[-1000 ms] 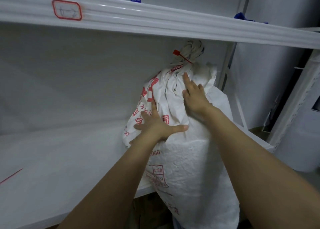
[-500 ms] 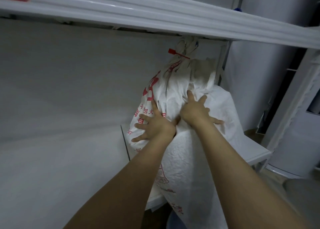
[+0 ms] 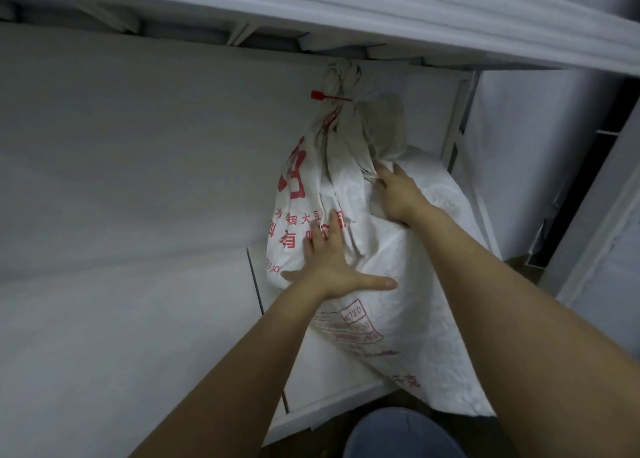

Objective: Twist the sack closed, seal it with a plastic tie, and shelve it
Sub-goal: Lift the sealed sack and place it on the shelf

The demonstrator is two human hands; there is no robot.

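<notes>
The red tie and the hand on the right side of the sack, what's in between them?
In the head view, only the sack's own gathered, creased cloth runs from the red tie down to the right hand.

White woven sack (image 3: 398, 284) with red printed characters, red plastic tie (image 3: 327, 97), white shelf (image 3: 138, 319).

blue cloth (image 3: 398, 433) at bottom edge

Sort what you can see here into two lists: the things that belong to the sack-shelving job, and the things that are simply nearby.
Part of the job:
sack
red plastic tie
shelf board
left hand
right hand

Just nearby:
upper shelf
shelf upright
</notes>
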